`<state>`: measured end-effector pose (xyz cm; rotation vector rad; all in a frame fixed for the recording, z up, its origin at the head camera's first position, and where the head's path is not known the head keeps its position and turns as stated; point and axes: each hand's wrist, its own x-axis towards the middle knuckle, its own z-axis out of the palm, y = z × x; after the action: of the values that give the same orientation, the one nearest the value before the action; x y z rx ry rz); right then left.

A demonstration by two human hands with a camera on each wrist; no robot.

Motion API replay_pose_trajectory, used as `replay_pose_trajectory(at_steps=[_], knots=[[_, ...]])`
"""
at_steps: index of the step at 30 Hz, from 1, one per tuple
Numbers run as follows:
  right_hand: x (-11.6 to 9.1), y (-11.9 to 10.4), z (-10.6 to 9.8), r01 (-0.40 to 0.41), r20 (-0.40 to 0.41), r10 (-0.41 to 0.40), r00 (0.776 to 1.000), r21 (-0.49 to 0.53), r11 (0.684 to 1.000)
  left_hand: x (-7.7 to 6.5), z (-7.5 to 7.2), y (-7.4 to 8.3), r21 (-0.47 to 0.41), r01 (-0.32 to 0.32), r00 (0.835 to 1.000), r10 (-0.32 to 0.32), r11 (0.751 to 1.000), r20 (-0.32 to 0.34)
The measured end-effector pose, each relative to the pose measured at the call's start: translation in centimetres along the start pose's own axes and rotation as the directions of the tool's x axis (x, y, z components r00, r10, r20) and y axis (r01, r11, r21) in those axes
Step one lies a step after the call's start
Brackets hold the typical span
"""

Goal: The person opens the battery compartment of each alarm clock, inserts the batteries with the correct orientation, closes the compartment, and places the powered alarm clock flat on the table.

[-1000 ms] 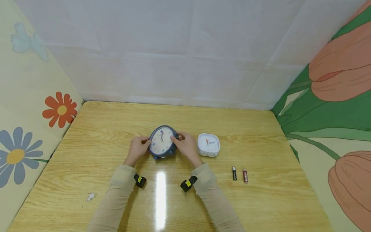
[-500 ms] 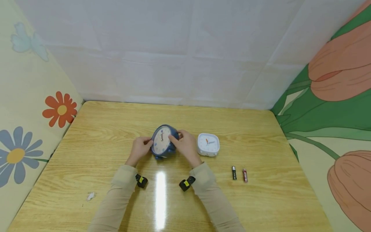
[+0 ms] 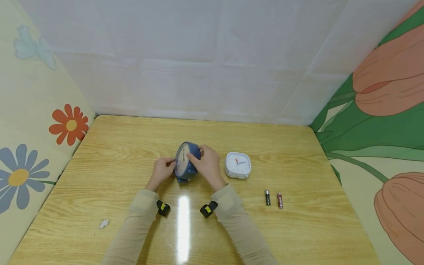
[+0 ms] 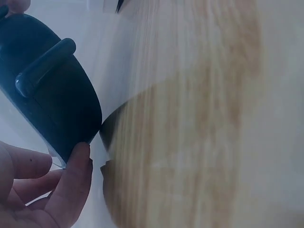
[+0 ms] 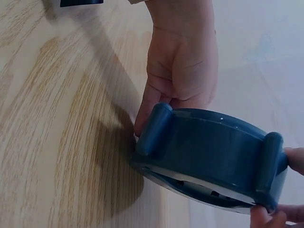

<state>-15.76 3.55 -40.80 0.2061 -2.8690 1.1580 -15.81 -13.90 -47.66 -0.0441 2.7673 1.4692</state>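
Observation:
A round blue alarm clock (image 3: 182,164) with a pale face is held up over the wooden table, its face turned toward the left. My left hand (image 3: 162,171) pinches the clock's left edge between thumb and fingers. On the other side my right hand (image 3: 210,166) grips the casing, its thumb across the face side and its fingers behind. The right wrist view shows the clock's dark blue casing (image 5: 213,145) with two stubby feet and openings on the back. In the left wrist view, fingertips of my left hand (image 4: 57,190) touch the rim below one foot.
A small white square clock (image 3: 238,165) lies face up just right of my right hand. Farther right are a black battery (image 3: 267,197) and a red battery (image 3: 280,200). A white scrap (image 3: 104,223) lies at the front left of the table (image 3: 298,228).
The blue clock has turned about its upright axis, so its face shows narrower and points more to the left. My right hand has swung left with it; my left hand has shifted slightly right.

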Motion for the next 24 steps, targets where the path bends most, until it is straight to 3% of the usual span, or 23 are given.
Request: replay_pose_trajectory(at_steps=[16, 19, 24], knots=[[0.32, -0.45, 0.9, 0.039, -0.032, -0.039, 0.999, -0.004, 0.999, -0.36, -0.08, 0.21, -0.067, 0.014, 1.0, -0.015, 0.998, -0.006], [0.36, -0.42, 0.92, 0.036, -0.032, -0.035, 0.999, 0.001, 0.999, -0.49, -0.28, 0.27, -0.068, -0.003, 1.0, 0.005, 0.998, 0.023], [0.37, -0.37, 0.9, 0.046, -0.034, -0.046, 0.998, -0.001, 0.999, -0.59, -0.78, 0.66, -0.073, 0.027, 0.995, -0.02, 0.997, 0.096]])
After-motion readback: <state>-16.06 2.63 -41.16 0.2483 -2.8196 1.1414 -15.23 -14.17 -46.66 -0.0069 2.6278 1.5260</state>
